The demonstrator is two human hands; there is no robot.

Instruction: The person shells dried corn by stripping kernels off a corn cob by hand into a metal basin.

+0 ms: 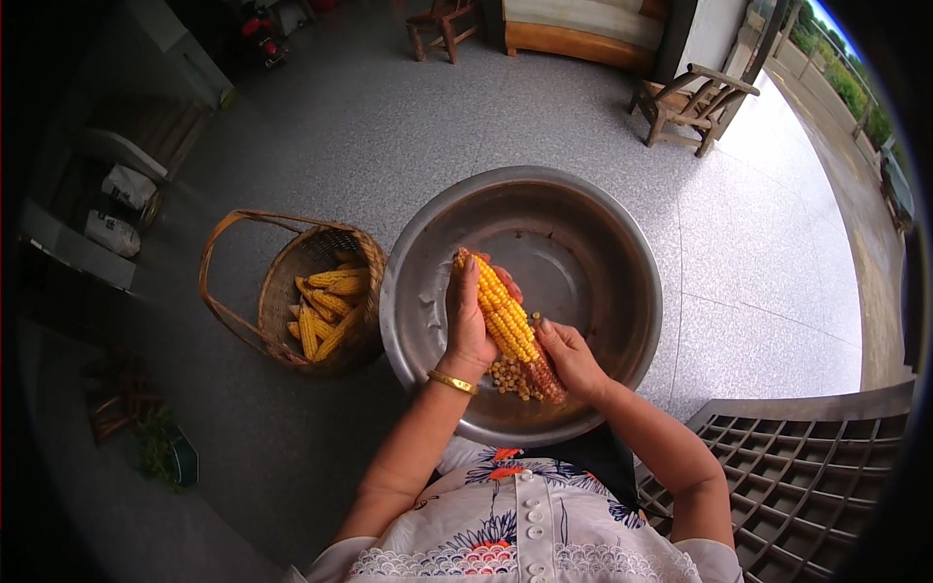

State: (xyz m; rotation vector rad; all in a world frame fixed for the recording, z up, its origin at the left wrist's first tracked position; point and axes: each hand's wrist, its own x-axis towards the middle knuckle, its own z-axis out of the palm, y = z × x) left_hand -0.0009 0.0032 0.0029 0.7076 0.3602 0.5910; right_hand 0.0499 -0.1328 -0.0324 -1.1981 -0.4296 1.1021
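Observation:
My left hand (470, 321) is closed around the upper part of a yellow corn cob (503, 310), its thumb along the side. The lower end of the cob is bare of kernels and reddish brown. My right hand (572, 357) touches that lower end, thumb near the edge of the remaining kernels; its fingers are partly hidden. Both hands are over a wide stainless steel basin (649, 306). Loose corn kernels (510, 379) lie in the basin beneath the cob. To the left, a woven basket (273, 291) with a tall handle holds several corn cobs (335, 291).
The basket stands close against the basin's left side. A slatted metal grid (794, 466) is at the lower right. Beyond the basin are a wooden chair (689, 109), another small wooden chair (444, 33) and a wooden bench (583, 44). A potted plant (164, 448) stands at the lower left.

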